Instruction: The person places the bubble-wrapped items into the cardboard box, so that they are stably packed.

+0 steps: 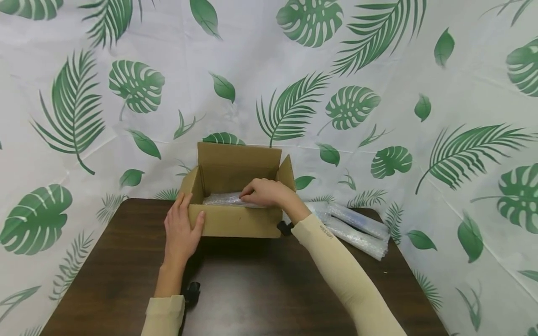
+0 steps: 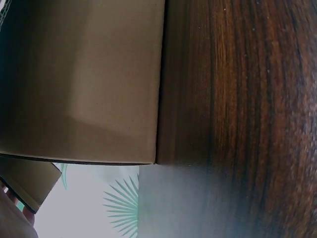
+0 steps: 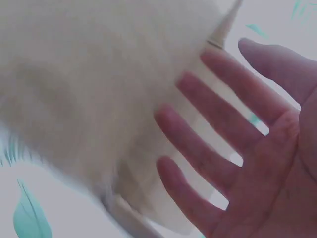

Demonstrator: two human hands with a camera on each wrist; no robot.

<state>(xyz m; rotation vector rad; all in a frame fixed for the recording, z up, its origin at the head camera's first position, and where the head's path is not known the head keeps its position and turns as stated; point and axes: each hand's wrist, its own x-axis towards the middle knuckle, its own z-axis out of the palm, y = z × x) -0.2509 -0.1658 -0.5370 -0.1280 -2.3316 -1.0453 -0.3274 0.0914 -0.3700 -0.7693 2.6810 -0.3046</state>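
An open cardboard box (image 1: 235, 223) stands toward the back of the table, flaps up, with clear bubble wrap (image 1: 222, 199) inside. My left hand (image 1: 182, 231) holds the box's front left corner, thumb on the front wall and fingers along the left side. In the left wrist view the box (image 2: 109, 89) fills the upper left, and a bit of the hand (image 2: 15, 218) shows at a flap. Over the box's right part, my right hand (image 1: 269, 192) reaches in at the bubble wrap. The right wrist view has its fingers (image 3: 198, 148) spread and slightly bent beside blurred cardboard (image 3: 64, 99).
Several bubble-wrapped bundles (image 1: 355, 238) lie on the dark wooden table (image 1: 252, 289) to the right of the box. A white cloth with green leaves (image 1: 252, 56) hangs close behind the table and along its sides.
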